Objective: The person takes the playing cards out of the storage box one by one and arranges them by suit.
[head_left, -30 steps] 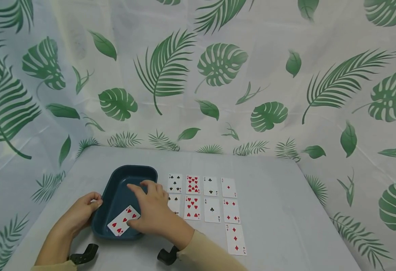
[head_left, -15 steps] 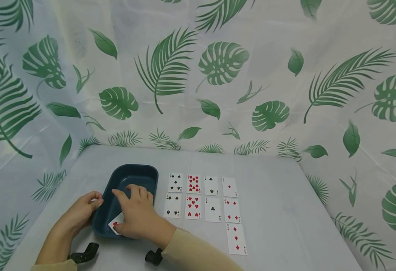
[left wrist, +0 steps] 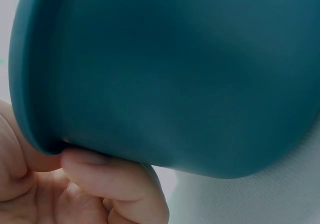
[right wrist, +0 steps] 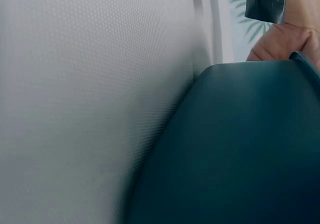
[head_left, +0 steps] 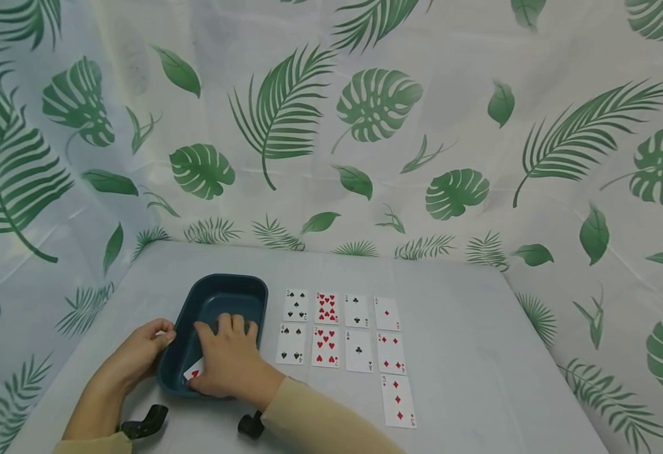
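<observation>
A dark blue tray [head_left: 226,276] lies on the white table. My left hand [head_left: 144,347] grips its left rim; the left wrist view shows thumb and fingers pinching the tray's edge [left wrist: 25,74]. Inside the tray, my right hand [head_left: 229,359] is over a hearts playing card [head_left: 194,371]. Its thumb is at the card's near left end, while the other fingers reach toward the tray's far right side. The hand covers most of the card, so whether it pinches it is hidden. In the right wrist view, the tray's outer wall [right wrist: 235,144] fills the right part.
Right of the tray, face-up cards lie in columns by suit: spades [head_left: 290,343], hearts [head_left: 325,347], clubs [head_left: 358,351] and diamonds [head_left: 398,401]. Black wrist mounts [head_left: 145,422] hang below the wrists. Leaf-printed cloth [head_left: 382,113] encloses the table's back and sides.
My right hand has moved left and down over the hearts card, which it now mostly covers. The four of spades has come fully into view. My left hand stays on the tray.
</observation>
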Action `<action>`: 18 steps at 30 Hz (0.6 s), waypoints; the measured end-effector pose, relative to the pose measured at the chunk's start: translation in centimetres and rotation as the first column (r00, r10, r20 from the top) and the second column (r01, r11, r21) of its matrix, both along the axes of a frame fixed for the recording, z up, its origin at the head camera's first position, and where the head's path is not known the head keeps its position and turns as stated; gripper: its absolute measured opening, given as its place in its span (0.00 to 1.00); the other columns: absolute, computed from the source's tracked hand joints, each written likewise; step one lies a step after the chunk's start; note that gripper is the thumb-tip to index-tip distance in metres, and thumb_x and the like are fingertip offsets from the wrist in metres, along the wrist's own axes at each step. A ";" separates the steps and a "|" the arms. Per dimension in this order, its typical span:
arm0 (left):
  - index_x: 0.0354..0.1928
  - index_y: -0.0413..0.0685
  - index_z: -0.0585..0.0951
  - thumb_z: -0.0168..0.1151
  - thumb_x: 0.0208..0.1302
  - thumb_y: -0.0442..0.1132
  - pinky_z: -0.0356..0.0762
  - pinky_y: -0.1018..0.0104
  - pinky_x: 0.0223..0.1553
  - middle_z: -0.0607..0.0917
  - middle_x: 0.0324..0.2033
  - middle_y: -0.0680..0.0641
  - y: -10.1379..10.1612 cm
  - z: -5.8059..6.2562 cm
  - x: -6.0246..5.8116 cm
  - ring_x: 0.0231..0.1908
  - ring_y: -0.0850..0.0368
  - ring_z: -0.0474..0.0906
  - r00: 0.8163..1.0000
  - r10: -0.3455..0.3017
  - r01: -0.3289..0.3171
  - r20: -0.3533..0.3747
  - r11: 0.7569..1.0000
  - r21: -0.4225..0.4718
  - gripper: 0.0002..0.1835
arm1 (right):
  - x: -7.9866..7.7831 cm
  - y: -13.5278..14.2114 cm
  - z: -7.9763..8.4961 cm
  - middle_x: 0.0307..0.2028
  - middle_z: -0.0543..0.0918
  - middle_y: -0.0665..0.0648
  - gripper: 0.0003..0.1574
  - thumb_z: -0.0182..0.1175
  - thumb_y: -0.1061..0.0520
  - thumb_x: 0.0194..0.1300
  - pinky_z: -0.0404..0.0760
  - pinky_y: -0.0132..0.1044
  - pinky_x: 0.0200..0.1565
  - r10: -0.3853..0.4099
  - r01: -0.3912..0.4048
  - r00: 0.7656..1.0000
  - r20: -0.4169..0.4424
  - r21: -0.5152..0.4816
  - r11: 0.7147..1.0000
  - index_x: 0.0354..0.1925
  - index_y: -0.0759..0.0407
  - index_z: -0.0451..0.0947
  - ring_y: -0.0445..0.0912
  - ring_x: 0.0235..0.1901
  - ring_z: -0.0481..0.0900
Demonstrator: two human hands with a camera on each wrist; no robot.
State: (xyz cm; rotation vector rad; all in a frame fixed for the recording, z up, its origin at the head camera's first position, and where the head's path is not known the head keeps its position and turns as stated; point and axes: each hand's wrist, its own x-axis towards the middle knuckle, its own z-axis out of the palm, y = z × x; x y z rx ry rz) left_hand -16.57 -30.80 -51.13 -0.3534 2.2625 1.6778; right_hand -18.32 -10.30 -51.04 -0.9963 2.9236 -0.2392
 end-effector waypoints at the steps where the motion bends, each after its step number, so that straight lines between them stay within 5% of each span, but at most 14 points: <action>1: 0.51 0.37 0.69 0.40 0.87 0.35 0.82 0.57 0.36 0.80 0.31 0.51 0.0 0.0 0.0 0.33 0.56 0.80 1.000 0.000 0.000 0.001 1.000 0.002 0.09 | 0.0 -0.1 0.0 0.70 0.71 0.54 0.63 0.72 0.19 0.54 0.67 0.58 0.66 -0.005 0.005 1.000 0.004 0.009 1.000 0.80 0.35 0.63 0.52 0.69 0.66; 12: 0.52 0.36 0.69 0.41 0.87 0.35 0.81 0.57 0.36 0.80 0.31 0.51 0.2 -0.2 0.1 0.32 0.57 0.80 1.000 -0.001 0.001 -0.007 1.000 0.012 0.09 | -0.2 -0.6 0.2 0.64 0.75 0.53 0.57 0.76 0.19 0.49 0.70 0.55 0.64 -0.056 0.049 0.995 0.086 0.087 0.995 0.71 0.37 0.72 0.49 0.61 0.69; 18: 0.52 0.37 0.69 0.41 0.87 0.35 0.81 0.58 0.35 0.79 0.30 0.51 0.2 -0.1 0.1 0.31 0.57 0.80 1.000 0.009 -0.009 -0.005 1.000 0.002 0.09 | -0.2 -0.6 0.1 0.61 0.76 0.52 0.54 0.79 0.24 0.51 0.70 0.52 0.58 -0.016 0.009 0.995 0.097 0.068 0.998 0.70 0.40 0.74 0.48 0.58 0.69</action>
